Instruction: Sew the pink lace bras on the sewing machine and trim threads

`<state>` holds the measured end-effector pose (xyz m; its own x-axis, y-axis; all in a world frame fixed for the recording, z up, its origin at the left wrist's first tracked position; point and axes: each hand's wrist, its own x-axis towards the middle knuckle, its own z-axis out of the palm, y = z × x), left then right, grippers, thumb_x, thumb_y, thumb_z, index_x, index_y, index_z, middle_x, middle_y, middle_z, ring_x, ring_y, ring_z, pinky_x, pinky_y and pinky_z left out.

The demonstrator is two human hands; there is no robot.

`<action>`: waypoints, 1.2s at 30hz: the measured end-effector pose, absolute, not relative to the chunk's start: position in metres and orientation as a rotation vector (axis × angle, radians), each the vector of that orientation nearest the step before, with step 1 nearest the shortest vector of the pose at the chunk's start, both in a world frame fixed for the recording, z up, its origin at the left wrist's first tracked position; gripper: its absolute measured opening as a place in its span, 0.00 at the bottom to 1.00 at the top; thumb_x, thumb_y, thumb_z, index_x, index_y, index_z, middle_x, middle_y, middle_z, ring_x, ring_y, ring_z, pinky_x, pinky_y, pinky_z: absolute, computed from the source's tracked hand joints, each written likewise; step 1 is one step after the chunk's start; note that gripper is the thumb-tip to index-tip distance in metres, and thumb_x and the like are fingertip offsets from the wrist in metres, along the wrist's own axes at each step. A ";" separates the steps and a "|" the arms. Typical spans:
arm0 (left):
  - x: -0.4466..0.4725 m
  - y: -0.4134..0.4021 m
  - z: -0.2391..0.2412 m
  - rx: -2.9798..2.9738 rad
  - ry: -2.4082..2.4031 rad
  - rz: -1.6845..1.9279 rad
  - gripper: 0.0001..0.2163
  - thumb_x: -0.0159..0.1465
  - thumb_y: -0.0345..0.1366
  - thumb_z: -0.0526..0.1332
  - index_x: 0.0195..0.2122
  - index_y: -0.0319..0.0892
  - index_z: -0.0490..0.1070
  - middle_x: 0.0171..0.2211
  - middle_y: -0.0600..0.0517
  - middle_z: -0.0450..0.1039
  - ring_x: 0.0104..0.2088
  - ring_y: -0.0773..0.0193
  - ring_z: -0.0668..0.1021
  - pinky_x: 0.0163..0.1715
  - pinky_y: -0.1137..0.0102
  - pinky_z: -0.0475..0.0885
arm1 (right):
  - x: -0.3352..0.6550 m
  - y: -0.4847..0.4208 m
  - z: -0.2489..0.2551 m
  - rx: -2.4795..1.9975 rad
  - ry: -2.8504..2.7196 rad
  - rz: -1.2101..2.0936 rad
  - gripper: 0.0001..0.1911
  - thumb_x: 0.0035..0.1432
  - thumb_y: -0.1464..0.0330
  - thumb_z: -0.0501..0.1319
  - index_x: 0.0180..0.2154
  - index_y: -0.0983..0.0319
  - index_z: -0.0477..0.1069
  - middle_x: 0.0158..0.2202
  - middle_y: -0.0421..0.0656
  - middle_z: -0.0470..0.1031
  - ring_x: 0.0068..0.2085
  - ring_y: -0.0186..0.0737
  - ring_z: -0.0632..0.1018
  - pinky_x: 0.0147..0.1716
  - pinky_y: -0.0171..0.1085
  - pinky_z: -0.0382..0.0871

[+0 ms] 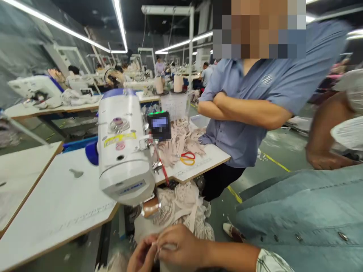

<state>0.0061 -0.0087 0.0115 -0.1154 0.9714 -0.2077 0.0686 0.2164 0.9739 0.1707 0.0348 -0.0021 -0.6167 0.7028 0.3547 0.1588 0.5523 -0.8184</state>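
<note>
My left hand [143,254] and my right hand [181,246] meet at the bottom middle, fingertips pinched together on a small part of beige fabric. The exact part between the fingers is mostly hidden. Just beyond my hands, beige bras [185,194] with lace and moulded cups lie heaped below the table edge. Above them stands a white and blue sewing machine [124,151], its head end towards me. A copper-coloured cylindrical part [151,207] sits low on the machine, close to the fabric.
Scissors [187,158] with red and yellow handles lie beside beige strips [181,139] on the white table [70,200]. A small display [159,126] adjoins the machine. A person [241,113] in a blue shirt stands arms folded; another person [297,211] in pale denim is close right.
</note>
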 end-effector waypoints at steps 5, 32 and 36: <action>0.013 -0.009 0.030 1.326 1.451 1.247 0.15 0.65 0.49 0.62 0.31 0.42 0.78 0.29 0.49 0.80 0.30 0.62 0.80 0.32 0.70 0.76 | 0.178 0.036 0.034 -0.751 -2.050 1.195 0.13 0.64 0.66 0.57 0.37 0.63 0.79 0.36 0.47 0.83 0.39 0.38 0.81 0.43 0.37 0.75; -0.008 0.004 0.036 2.195 1.432 1.166 0.03 0.69 0.31 0.62 0.39 0.40 0.75 0.29 0.52 0.81 0.27 0.70 0.80 0.28 0.77 0.72 | 0.186 0.081 0.047 -0.934 -2.265 1.263 0.09 0.63 0.66 0.59 0.33 0.61 0.76 0.26 0.37 0.78 0.29 0.32 0.76 0.30 0.31 0.64; -0.011 0.004 0.036 2.186 1.437 1.124 0.04 0.69 0.33 0.61 0.39 0.41 0.75 0.28 0.54 0.80 0.25 0.71 0.79 0.26 0.78 0.71 | 0.188 0.086 0.051 -0.945 -2.213 1.548 0.10 0.63 0.65 0.60 0.34 0.61 0.77 0.27 0.37 0.79 0.28 0.32 0.77 0.29 0.31 0.66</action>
<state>-0.0105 0.0044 0.0361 0.1967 0.8730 0.4463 0.6435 -0.4583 0.6130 0.1884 0.0864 0.0513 -0.7472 0.6505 -0.1366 0.3514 0.2121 -0.9119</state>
